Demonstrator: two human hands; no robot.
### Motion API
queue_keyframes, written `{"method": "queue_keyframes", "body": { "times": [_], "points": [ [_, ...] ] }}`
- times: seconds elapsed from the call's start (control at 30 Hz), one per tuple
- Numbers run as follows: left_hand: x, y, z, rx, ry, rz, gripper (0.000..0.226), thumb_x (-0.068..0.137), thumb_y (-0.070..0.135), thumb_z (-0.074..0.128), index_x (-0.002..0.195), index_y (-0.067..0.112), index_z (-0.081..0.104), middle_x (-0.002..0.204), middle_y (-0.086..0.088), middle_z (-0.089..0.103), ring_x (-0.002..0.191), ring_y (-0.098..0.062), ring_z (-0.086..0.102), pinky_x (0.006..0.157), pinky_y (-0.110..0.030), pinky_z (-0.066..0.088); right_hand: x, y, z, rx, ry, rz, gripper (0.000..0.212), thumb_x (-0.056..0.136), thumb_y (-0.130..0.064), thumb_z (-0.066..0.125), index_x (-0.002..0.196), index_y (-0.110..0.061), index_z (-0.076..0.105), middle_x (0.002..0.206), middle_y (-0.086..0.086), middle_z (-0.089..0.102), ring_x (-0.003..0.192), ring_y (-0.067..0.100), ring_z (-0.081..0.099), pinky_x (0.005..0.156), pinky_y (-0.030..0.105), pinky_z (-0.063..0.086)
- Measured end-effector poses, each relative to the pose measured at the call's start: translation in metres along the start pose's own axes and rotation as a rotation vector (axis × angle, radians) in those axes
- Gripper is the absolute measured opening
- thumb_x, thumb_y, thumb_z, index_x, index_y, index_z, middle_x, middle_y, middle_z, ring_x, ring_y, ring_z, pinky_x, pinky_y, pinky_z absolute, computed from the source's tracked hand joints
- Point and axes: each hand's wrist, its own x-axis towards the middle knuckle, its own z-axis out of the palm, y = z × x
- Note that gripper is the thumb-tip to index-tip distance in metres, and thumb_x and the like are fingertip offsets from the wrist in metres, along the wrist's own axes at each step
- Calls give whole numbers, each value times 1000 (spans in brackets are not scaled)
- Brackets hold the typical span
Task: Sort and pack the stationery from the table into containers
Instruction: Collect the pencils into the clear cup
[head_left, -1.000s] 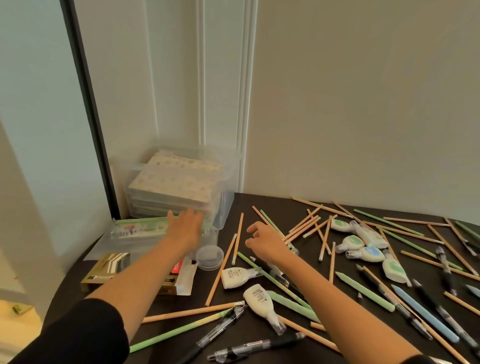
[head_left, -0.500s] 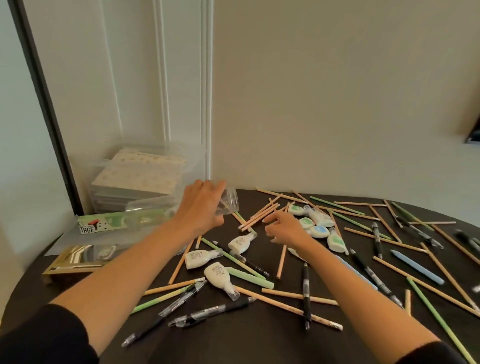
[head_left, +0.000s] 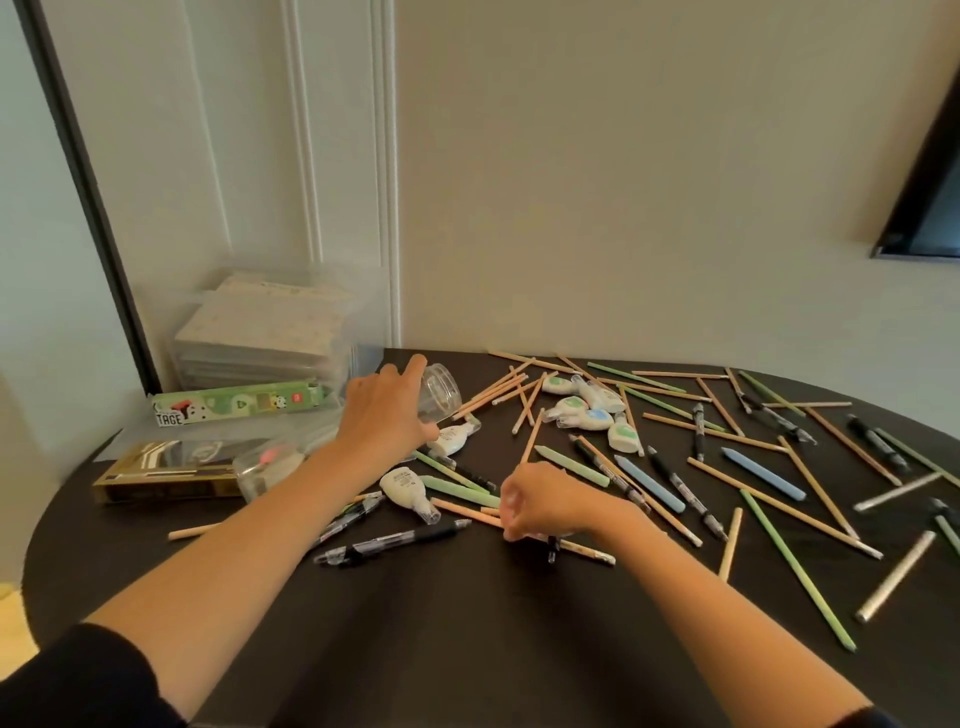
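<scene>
Head view: left hand (head_left: 382, 418) grips clear jar (head_left: 442, 394), tilted; right hand (head_left: 548, 505) pinches wooden pencil (head_left: 532, 435).

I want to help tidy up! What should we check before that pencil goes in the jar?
1. Left hand grips the clear jar: ok.
2. Jar standing upright: not ok, it is tilted.
3. Jar's lid off: cannot tell.
4. Right hand pinches the wooden pencil: ok.
5. Pencil lined up with the jar: not ok, they are apart.
</scene>
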Motion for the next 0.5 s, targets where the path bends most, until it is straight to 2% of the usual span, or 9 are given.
{"method": "queue_keyframes", "body": {
  "times": [0.07,0.13,0.2,0.27,0.3,0.37,0.43,0.5],
  "points": [
    [-1,1,0,5,-1,-4,60,78,37,68,125,18,37,107,-7,57,96,-23,56,83,-35,42,1,8,1,-68,68,13,28,82,-17,68,107,-6,62,113,9,60,93,15,53,79,26,42],
    [0,5,1,2,6,7,59,79,37,66,126,18,36,107,-7,57,96,-23,56,84,-35,42,-1,21,1,-95,159,19,35,82,-28,69,110,-12,57,117,6,54,94,12,45,80,24,39],
    [0,9,4,-4,2,10,60,80,37,64,128,17,35,109,-7,57,98,-23,56,86,-35,43,-5,32,3,-165,240,69,47,82,-41,65,118,-16,49,123,5,47,107,16,43,88,26,39],
    [3,15,8,-6,-6,22,59,81,36,63,129,17,34,112,-7,55,100,-23,56,87,-36,42,-9,44,4,-205,293,199,59,82,-49,61,126,-16,40,128,8,45,118,22,44,94,33,41],
    [5,19,9,-8,-13,24,59,81,36,63,129,17,34,113,-8,55,102,-24,55,88,-36,41,-10,48,4,-185,283,253,58,84,-47,60,127,-16,37,127,10,47,116,24,47,94,35,44],
    [9,26,12,-18,-26,25,60,81,36,62,130,17,33,114,-8,54,105,-25,54,91,-37,40,-10,55,2,-102,231,276,39,89,-34,58,118,-17,38,112,8,54,100,22,54,85,34,48],
    [15,32,17,-16,-33,33,62,82,37,63,132,18,31,117,-9,54,108,-25,54,94,-38,40,-7,60,-2,-56,197,238,21,91,-19,54,104,-18,38,96,4,53,86,18,53,74,29,45],
    [20,36,23,-6,-34,43,64,81,38,63,132,18,31,118,-8,53,108,-24,54,93,-37,40,0,61,-8,-34,212,198,18,90,-13,53,101,-19,40,95,3,53,84,16,50,71,26,40]
  ]
}}
